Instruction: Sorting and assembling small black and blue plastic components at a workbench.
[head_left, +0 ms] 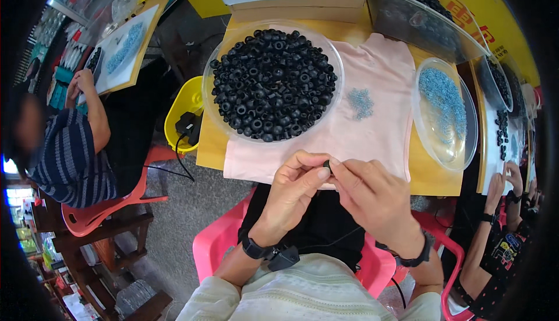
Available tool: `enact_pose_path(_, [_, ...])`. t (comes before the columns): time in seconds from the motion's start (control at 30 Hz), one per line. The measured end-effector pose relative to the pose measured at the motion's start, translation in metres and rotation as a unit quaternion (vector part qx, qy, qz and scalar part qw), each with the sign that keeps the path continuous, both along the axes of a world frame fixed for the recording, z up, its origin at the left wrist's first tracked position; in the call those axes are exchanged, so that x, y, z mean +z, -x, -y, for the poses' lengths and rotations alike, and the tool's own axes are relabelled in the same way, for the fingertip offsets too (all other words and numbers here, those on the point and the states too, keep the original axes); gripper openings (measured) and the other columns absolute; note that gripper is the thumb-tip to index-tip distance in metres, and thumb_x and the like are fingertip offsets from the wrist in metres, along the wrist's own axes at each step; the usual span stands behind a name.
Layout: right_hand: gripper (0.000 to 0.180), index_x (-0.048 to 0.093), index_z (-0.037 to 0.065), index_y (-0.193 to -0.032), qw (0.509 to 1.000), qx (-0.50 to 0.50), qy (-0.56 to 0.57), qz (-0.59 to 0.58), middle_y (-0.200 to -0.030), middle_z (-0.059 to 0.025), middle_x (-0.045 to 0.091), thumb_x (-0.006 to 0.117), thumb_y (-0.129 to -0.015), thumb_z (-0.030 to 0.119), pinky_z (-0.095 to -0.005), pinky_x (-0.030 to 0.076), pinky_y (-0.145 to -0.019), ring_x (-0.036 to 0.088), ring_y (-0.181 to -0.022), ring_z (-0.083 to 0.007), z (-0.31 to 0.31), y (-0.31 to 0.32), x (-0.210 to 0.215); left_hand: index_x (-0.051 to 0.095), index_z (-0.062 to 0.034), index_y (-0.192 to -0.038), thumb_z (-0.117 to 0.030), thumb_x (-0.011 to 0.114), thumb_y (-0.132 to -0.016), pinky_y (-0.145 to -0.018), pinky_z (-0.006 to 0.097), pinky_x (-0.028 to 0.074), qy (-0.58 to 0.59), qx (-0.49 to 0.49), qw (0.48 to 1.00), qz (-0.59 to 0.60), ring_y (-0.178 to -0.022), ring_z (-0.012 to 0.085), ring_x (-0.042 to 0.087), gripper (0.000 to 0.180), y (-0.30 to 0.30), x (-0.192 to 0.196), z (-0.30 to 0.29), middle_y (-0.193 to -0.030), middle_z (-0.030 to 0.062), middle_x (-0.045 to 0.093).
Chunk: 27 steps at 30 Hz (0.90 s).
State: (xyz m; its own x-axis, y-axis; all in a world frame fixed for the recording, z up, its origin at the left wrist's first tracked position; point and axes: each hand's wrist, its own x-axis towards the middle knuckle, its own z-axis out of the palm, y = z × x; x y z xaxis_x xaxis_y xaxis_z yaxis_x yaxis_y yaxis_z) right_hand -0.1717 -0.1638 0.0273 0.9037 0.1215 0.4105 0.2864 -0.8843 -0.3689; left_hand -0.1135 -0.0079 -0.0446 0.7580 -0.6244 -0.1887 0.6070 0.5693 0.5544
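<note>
Black piece [327, 167] pinched in curled left hand [296, 188]; curled right hand [375, 193] touching.

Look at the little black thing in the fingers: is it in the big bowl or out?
Out: the black piece is held between the left hand and right hand, outside the clear bowl.

Small black piece [328, 164] (partly hidden) between fingertips [323, 174]

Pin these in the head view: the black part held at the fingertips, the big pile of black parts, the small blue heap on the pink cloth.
Black part [327, 164]: head view, its exposed side.
Big pile of black parts [273, 83]: head view, mid-pile.
Small blue heap [360, 104]: head view, its middle.
</note>
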Motion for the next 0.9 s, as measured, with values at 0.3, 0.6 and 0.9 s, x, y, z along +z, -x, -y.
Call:
enact_pose_path(0.3, [0.007, 0.066, 0.004, -0.086, 0.994, 0.034, -0.095, -0.034, -0.083, -0.0093, 0.061, 0.068, -0.081, 0.008, -0.0381, 0.051, -0.061, 0.064, -0.074, -0.03, 0.003, -0.109, 0.01, 0.062, -0.0047, -0.104, -0.002, 0.065, -0.09, -0.082, 0.033, 0.052, 0.114, -0.092, 0.989, 0.025, -0.095, 0.0225, 0.063, 0.014, -0.014, -0.015, 0.001, -0.109, 0.0135, 0.061])
enact_pose_path(0.6, [0.009, 0.065, -0.001, -0.079, 0.992, 0.1, 0.038, -0.07, -0.083, -0.0129, 0.063, 0.066, -0.07, 0.0, -0.0378, 0.056, -0.067, 0.067, -0.082, -0.0287, -0.028, -0.168, -0.02, 0.061, -0.0022, -0.104, -0.002, 0.069, -0.087, -0.079, 0.034, 0.053, 0.145, -0.107, 0.982, 0.05, -0.093, 0.0238, 0.063, 0.019, -0.016, -0.023, -0.009, -0.105, 0.0161, 0.06])
enact_pose_path(0.9, [0.013, 0.066, 0.0, -0.081, 0.996, 0.057, 0.005, -0.062, -0.083, -0.015, 0.064, 0.07, -0.072, 0.009, -0.0395, 0.055, -0.068, 0.067, -0.08, -0.0311, -0.024, -0.175, -0.025, 0.06, -0.0036, -0.103, -0.003, 0.068, -0.088, -0.079, 0.033, 0.053, 0.129, -0.099, 0.986, 0.035, -0.091, 0.0223, 0.063, 0.017, -0.017, -0.022, -0.001, -0.105, 0.0138, 0.059])
